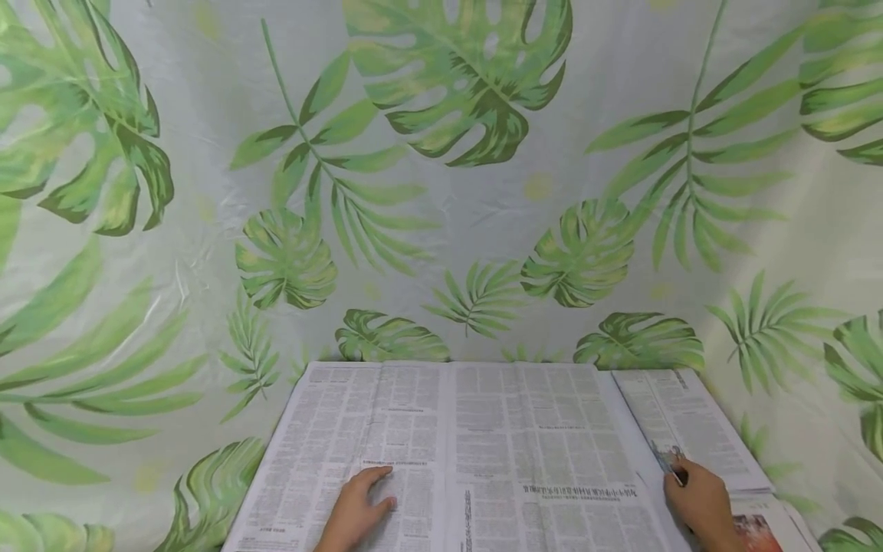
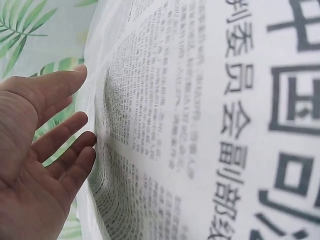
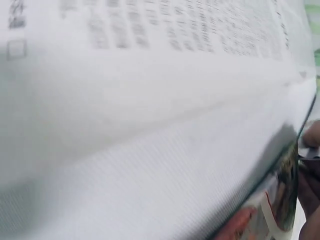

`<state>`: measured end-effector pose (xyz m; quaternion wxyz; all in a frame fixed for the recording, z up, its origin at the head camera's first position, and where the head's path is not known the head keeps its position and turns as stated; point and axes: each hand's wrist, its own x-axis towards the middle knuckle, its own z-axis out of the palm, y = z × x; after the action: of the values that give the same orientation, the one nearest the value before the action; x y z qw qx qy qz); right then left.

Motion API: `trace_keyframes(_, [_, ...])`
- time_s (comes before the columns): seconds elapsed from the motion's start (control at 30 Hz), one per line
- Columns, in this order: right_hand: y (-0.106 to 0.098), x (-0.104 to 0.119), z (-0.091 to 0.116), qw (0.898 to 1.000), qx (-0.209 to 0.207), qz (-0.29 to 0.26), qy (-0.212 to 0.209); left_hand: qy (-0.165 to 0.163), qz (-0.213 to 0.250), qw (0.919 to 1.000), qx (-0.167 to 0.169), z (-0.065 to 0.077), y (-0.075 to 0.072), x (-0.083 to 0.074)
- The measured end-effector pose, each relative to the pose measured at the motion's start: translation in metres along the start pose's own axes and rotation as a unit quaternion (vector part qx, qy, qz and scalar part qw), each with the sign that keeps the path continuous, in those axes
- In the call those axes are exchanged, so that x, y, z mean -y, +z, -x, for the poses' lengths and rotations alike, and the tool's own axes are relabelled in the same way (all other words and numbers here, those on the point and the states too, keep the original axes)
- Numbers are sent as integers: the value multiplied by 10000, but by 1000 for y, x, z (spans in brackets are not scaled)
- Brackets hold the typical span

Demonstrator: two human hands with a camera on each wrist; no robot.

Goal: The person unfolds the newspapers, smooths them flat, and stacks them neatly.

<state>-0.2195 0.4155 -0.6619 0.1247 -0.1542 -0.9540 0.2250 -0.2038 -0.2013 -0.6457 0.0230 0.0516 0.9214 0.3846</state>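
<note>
Leafy sheeting (image 1: 476, 207), newspaper (image 1: 566, 452) beneath left fingers (image 1: 373, 474), dark object (image 1: 681, 477) in right fingers (image 1: 694, 470)

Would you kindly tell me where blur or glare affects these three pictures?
Head view: faint sheen on the leafy curtain, newspaper columns unreadably soft; left wrist: left hand and large headline fairly clear; right wrist: text blurred and washed out, grey shadow beside the right hand.

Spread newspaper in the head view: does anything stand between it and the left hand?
Nothing visible does: the left hand is over the spread newspaper, toward its left side, with no object between them. Whether they touch is unclear.
</note>
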Motion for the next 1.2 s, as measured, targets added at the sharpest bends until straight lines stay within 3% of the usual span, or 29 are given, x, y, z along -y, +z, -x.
trace_keyframes(0.17, [-1,-6,6,9964,-737,-396,-150,-136,27,9999,98,2,3,0])
trace_keyframes(0.4, [-4,-4,8,9856,-1581,-460,-389,72,35,9999,74,4,5,-1])
trace_keyframes(0.57, [-8,-6,4,9675,-2327,-613,-775,137,-103,9998,-28,4,6,-2])
trace_keyframes(0.63, [-12,-6,4,9621,-2528,-697,-751,109,-158,9998,-75,4,6,-2])
trace_keyframes(0.83, [-27,8,9,9603,-2577,-951,-491,-38,-208,9997,-134,4,8,-2])
trace_keyframes(1.2, [-27,39,19,9416,-2832,-1368,-1202,-94,-208,9993,-280,5,13,-5])
